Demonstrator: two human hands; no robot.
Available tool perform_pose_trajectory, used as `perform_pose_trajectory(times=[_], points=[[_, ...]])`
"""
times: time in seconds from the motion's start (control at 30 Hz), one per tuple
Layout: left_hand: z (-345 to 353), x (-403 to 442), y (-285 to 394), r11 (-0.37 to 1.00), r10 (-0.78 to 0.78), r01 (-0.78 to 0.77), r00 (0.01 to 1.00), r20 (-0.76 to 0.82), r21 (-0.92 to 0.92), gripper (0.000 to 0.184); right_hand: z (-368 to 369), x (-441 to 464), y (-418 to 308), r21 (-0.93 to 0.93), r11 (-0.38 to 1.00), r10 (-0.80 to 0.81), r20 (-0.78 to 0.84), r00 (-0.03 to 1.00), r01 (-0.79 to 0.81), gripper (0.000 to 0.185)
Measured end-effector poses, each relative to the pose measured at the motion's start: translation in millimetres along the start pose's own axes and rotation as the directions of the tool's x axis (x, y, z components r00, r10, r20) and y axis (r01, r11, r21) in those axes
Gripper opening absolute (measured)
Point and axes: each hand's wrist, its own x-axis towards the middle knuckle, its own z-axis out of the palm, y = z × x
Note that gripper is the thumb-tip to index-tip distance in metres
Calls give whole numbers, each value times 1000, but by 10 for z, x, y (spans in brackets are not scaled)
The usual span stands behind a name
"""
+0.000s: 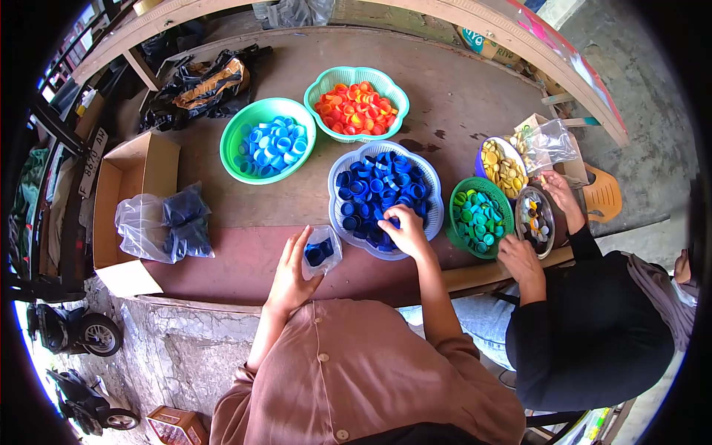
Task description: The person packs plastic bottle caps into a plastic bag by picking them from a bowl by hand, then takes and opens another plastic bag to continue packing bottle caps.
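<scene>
My left hand point(291, 276) holds a small clear plastic bag point(331, 261) upright at the table's front edge, with a few dark blue bottle caps point(317, 253) inside it. To the right stands a pale blue scalloped basket point(337, 159), heaped with dark blue bottle caps point(382, 178). My right hand point(408, 231) reaches over that basket's front rim, its thumb and fingers closed on a blue cap at the edge of the heap. The cap itself is mostly hidden by the fingers.
Behind are a green basin point(231, 126) of light blue caps and a mint basket point(404, 93) of orange-red caps. A cardboard box point(152, 167) and filled bags point(185, 215) sit left. At right, a co-worker's hands point(523, 259) work near a green basket point(454, 211) and other bowls.
</scene>
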Motion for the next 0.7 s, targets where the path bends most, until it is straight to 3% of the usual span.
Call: perform_pose_trajectory(times=[0.03,0.07,0.1,0.2,0.27,0.3,0.43,0.47,0.5,0.57,0.63,0.7], points=[[7,5,3,1000,2,-2,1000,2,-3,84,-10,1,88,327,941,71,58,996,-86,18],[14,10,8,1000,5,-5,1000,8,-1,84,-55,-45,25,553,785,215,180,960,-280,20],[20,16,13,1000,7,-7,1000,15,1,84,-136,-97,-114,661,695,193,210,959,-284,20],[38,16,17,1000,6,-6,999,36,-5,84,-166,-172,-160,724,567,278,281,918,-393,18],[28,11,28,1000,0,0,999,40,-5,84,-172,-235,-205,916,300,70,256,964,-265,20],[23,8,32,1000,-8,8,999,43,-7,84,-182,-249,-250,917,298,69,255,965,-264,20],[24,-7,18,1000,7,-7,1000,29,-3,84,-151,-308,-615,771,626,37,117,992,-114,14],[38,-13,8,1000,15,-15,1000,16,-1,83,-73,-304,-667,611,792,-58,68,996,4,14],[52,-17,1,1000,23,-23,1000,2,1,83,-35,-331,-893,512,841,-193,-17,981,174,13],[67,-14,-3,999,38,-38,999,9,15,82,172,-354,-1057,176,852,-485,-85,870,493,12],[73,-2,-18,998,55,-55,998,13,30,82,386,-469,-1134,-241,817,-532,37,846,525,11],[81,-7,-49,997,74,-74,997,16,27,82,512,-499,-1123,-334,803,-487,111,866,494,13]])
